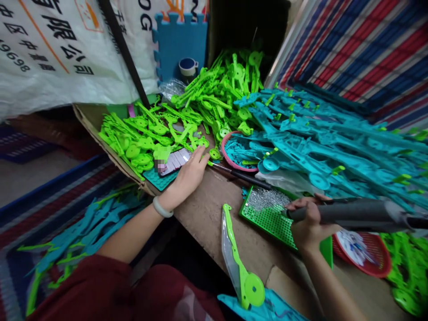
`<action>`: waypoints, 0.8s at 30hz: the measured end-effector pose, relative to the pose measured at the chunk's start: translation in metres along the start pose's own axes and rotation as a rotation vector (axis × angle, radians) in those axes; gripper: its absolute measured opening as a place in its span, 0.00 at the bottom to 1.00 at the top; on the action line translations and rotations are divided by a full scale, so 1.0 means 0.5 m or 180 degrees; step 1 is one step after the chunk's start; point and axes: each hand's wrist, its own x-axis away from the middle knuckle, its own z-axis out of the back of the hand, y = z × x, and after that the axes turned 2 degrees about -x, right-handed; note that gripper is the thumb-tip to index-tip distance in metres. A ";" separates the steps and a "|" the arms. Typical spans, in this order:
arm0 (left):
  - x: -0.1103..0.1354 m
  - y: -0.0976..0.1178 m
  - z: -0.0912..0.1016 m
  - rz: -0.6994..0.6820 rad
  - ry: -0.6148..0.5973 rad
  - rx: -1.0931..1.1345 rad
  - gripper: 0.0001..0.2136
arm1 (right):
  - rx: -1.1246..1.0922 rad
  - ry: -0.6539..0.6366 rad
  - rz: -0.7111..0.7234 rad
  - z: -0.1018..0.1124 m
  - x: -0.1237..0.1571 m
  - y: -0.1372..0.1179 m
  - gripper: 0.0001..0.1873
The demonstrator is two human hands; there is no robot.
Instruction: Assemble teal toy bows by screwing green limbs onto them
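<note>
My left hand (192, 171) reaches over the bench with fingers stretched out, beside a phone (175, 161) and at the near edge of a heap of bright green plastic parts (147, 133). Whether its fingertips touch a part is unclear. My right hand (309, 223) is wrapped round a dark grey electric screwdriver (361, 215), held nearly level. The tool's tip is over a green perforated tray (270, 225) with many small silver screws (265, 197). Between my hands, a green part with a disc (254, 289) and a clear blade lies at the bench's front edge, over a teal piece (267, 308).
Long teal parts (334, 133) are piled at right. A pink-rimmed basket (227, 158) holds small teal pieces; a red basket (381, 263) stands at right. A black-handled rod (247, 177) lies mid-bench. A cup (188, 67) stands at the back. More parts (90, 227) fill a container at lower left.
</note>
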 end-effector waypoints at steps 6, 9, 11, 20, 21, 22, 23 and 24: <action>0.097 0.138 0.035 -0.1604 0.0339 0.0736 0.15 | 0.0029 -0.0018 0.0030 -0.006 -0.001 -0.004 0.17; 0.184 0.217 0.046 -0.2586 0.0161 0.1055 0.13 | 0.0030 0.0016 0.0033 -0.007 -0.005 -0.002 0.17; 0.230 0.248 0.049 -0.3023 0.0004 0.1170 0.12 | -0.0023 0.0037 0.0023 -0.006 -0.007 0.000 0.17; 0.274 0.224 0.017 -0.3161 0.0018 0.1583 0.10 | -0.0241 0.0023 -0.0010 -0.003 -0.006 0.000 0.15; 0.271 0.219 0.014 -0.3181 0.0033 0.1600 0.10 | -0.0259 0.0017 -0.0008 -0.003 -0.006 0.000 0.15; 0.269 0.214 0.013 -0.3199 0.0036 0.1597 0.10 | -0.0271 0.0024 -0.0003 -0.003 -0.007 0.000 0.15; 0.266 0.210 0.012 -0.3217 0.0013 0.1570 0.10 | -0.0282 0.0032 -0.0011 -0.003 -0.007 0.001 0.15; 0.263 0.206 0.012 -0.3245 -0.0041 0.1526 0.11 | -0.0292 0.0042 -0.0024 -0.002 -0.008 0.001 0.14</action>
